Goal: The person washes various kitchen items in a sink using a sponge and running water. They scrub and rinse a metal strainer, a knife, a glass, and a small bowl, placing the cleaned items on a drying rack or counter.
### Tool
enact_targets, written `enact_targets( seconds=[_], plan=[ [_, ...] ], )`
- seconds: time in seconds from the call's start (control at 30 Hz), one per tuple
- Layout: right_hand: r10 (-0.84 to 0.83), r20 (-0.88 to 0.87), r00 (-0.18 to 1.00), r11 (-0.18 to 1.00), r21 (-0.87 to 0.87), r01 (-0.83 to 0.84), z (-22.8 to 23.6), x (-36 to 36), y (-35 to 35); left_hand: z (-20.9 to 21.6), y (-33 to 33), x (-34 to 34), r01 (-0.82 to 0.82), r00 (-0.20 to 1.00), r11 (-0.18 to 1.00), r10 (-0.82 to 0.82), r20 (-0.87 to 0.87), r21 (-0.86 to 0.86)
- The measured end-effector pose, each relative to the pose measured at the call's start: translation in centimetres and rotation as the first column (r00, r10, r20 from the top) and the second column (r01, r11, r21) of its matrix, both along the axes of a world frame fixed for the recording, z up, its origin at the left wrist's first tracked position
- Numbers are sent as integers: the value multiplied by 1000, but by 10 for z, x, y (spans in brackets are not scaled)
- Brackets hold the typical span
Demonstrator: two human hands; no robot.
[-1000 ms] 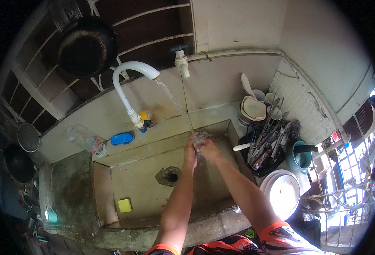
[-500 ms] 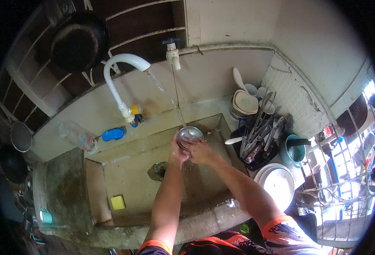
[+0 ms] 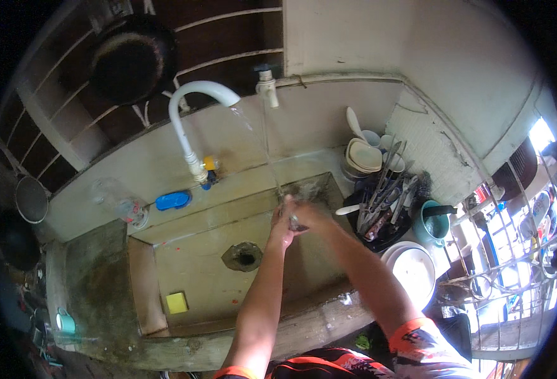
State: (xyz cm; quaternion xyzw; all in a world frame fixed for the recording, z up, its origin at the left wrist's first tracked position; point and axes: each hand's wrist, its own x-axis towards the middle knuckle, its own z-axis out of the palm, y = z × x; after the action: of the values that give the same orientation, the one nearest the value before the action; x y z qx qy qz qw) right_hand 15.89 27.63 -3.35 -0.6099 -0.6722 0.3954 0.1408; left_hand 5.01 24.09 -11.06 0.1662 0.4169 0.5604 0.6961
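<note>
Over the right half of the sink, my left hand is closed on a small metal bowl. Only a shiny sliver of the bowl shows between my hands, so its tilt cannot be made out. My right hand lies across the bowl from the right, smeared by motion, its fingers hidden. A thin stream of water falls from the white curved faucet to just beyond my fingers. The shallow sink has a dark drain hole left of my hands.
A yellow sponge lies in the sink's left part. Behind are a blue soap dish and a clear plastic bottle. At right stand a cutlery holder, stacked plates and a teal mug. A black pan hangs upper left.
The bowl, facing up under the stream with its inside visible, is now mostly hidden between my hands. Both hands have shifted slightly right and the drain hole is uncovered. The view has shifted a little.
</note>
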Motion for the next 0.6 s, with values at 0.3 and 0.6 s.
enact_targets(
  seconds=[0.3,0.6],
  plan=[
    [-352,865,358,752,489,-442,42,134,76,78,-157,-267,-196,132,773,631,-765,604],
    [-317,698,642,665,646,-374,90,88,48,4,-333,-653,-882,-150,329,481,-864,336]
  ],
)
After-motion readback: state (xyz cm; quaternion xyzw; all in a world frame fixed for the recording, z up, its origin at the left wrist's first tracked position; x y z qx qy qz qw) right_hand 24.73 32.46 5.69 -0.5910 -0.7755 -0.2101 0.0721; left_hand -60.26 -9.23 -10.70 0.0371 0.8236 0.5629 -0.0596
